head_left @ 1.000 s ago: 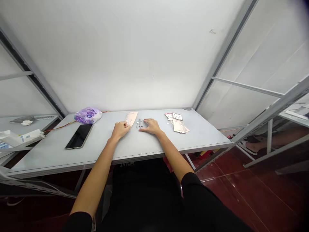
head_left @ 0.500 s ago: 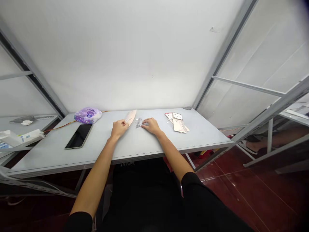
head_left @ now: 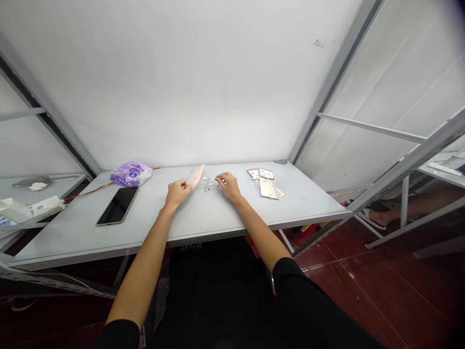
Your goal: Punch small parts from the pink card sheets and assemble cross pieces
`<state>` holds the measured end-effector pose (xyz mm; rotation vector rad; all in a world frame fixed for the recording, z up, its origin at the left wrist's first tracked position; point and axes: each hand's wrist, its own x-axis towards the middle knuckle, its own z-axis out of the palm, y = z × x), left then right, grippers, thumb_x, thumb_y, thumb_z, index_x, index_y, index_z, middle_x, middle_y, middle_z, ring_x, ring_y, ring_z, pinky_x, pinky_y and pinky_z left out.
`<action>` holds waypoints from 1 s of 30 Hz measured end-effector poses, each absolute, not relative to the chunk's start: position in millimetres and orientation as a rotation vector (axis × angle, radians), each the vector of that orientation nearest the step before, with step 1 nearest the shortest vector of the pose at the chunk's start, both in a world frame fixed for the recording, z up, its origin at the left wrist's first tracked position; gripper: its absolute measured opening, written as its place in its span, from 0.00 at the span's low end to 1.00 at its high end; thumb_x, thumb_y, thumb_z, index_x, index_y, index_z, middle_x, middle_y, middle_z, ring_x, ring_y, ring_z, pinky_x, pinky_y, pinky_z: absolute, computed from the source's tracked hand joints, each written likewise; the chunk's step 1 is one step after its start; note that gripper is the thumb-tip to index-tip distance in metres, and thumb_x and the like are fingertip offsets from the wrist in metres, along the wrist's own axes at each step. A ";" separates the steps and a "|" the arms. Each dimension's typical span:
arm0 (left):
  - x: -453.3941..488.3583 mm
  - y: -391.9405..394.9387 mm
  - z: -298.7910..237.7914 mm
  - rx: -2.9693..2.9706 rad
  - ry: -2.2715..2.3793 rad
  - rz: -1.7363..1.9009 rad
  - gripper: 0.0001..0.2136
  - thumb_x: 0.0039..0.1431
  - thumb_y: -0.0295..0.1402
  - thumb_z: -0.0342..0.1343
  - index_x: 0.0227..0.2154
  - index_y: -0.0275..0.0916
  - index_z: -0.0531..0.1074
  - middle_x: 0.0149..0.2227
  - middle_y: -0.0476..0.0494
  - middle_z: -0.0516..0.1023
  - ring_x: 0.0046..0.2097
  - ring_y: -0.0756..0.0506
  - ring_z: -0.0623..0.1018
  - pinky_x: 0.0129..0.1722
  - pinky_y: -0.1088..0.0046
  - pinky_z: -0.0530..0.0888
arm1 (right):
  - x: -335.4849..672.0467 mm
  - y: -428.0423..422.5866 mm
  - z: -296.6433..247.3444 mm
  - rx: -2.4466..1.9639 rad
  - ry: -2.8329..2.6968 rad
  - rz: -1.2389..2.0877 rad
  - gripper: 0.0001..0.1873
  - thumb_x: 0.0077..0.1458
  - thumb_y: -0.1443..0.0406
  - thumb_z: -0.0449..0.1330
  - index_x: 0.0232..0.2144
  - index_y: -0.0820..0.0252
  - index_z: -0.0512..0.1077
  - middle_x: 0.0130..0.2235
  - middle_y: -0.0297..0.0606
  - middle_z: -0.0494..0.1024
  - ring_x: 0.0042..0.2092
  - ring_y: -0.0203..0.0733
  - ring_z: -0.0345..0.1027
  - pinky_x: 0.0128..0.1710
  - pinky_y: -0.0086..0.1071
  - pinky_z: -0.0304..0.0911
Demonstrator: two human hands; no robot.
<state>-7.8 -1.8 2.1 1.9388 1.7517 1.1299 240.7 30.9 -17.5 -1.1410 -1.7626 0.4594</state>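
Observation:
My left hand (head_left: 178, 192) is closed on a pale pink card (head_left: 196, 177) with printing on it, which it holds tilted up from the table. Between my hands lies a small clear sheet (head_left: 208, 186) with dark marks along it. My right hand (head_left: 228, 185) is just right of this sheet, thumb and fingertips pinched together. What is in that pinch is too small to make out. A tiny white piece (head_left: 204, 178) lies by the sheet's far edge.
Several printed cards (head_left: 269, 187) lie overlapped to the right of my hands. At the left are a dark-screened phone (head_left: 118, 205) and a purple tissue pack (head_left: 131, 174). A grey object (head_left: 280, 161) sits at the table's far right corner, near the metal frame (head_left: 308, 131).
My right hand has lifted slightly and moved right from the clear sheet, its fingers now pinched. More of the sheet shows. My left hand keeps the card nearly still.

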 end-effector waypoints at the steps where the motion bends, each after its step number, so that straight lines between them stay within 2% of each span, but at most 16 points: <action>1: -7.9 -1.5 1.9 1.951 1.752 1.110 0.09 0.51 0.36 0.55 0.21 0.42 0.62 0.18 0.55 0.57 0.25 0.50 0.59 0.31 0.72 0.60 | 239.9 29.8 -15.7 -1.127 -1.710 0.434 0.18 0.67 0.52 0.57 0.39 0.56 0.81 0.43 0.42 0.76 0.42 0.42 0.73 0.50 0.39 0.71; 4: -7.7 -1.1 1.4 1.976 1.721 1.040 0.05 0.50 0.36 0.56 0.27 0.42 0.67 0.17 0.57 0.58 0.23 0.49 0.60 0.31 0.72 0.61 | 235.4 27.3 -14.2 -1.098 -1.670 0.392 0.17 0.66 0.51 0.57 0.40 0.53 0.81 0.46 0.43 0.77 0.47 0.45 0.73 0.55 0.39 0.69; 6: -6.8 -1.8 1.9 1.997 1.686 1.013 0.06 0.50 0.37 0.57 0.30 0.42 0.70 0.16 0.58 0.58 0.22 0.49 0.60 0.30 0.72 0.60 | 231.0 26.9 -16.8 -1.045 -1.761 0.423 0.15 0.66 0.53 0.58 0.41 0.52 0.81 0.48 0.43 0.77 0.50 0.45 0.73 0.57 0.39 0.69; 13: -1.7 -8.2 5.9 2.039 1.543 1.027 0.13 0.53 0.39 0.56 0.38 0.41 0.77 0.16 0.59 0.53 0.22 0.50 0.57 0.29 0.73 0.59 | 225.2 30.6 -25.0 -0.975 -2.025 0.344 0.13 0.67 0.56 0.59 0.41 0.53 0.83 0.46 0.44 0.80 0.49 0.45 0.74 0.55 0.40 0.70; 19: 0.8 -11.6 8.2 2.050 1.482 1.011 0.13 0.53 0.40 0.58 0.39 0.40 0.78 0.17 0.59 0.53 0.23 0.51 0.58 0.29 0.74 0.58 | 224.5 34.2 -27.4 -0.885 -2.086 0.166 0.07 0.64 0.64 0.64 0.39 0.55 0.83 0.43 0.45 0.81 0.47 0.46 0.75 0.52 0.40 0.73; 23: 1.2 -12.0 8.3 2.033 1.473 1.025 0.13 0.54 0.40 0.58 0.39 0.39 0.78 0.17 0.59 0.53 0.23 0.51 0.57 0.28 0.73 0.58 | 222.4 36.5 -30.6 -0.856 -2.126 0.088 0.07 0.65 0.66 0.63 0.39 0.57 0.82 0.44 0.44 0.81 0.47 0.44 0.75 0.51 0.37 0.71; 30: 1.4 -12.6 5.8 2.045 1.392 0.997 0.11 0.55 0.38 0.57 0.38 0.40 0.77 0.17 0.59 0.53 0.22 0.51 0.57 0.28 0.74 0.59 | 222.1 34.4 -29.1 -0.873 -2.274 0.167 0.09 0.66 0.67 0.61 0.40 0.59 0.82 0.43 0.44 0.83 0.47 0.46 0.75 0.51 0.38 0.69</action>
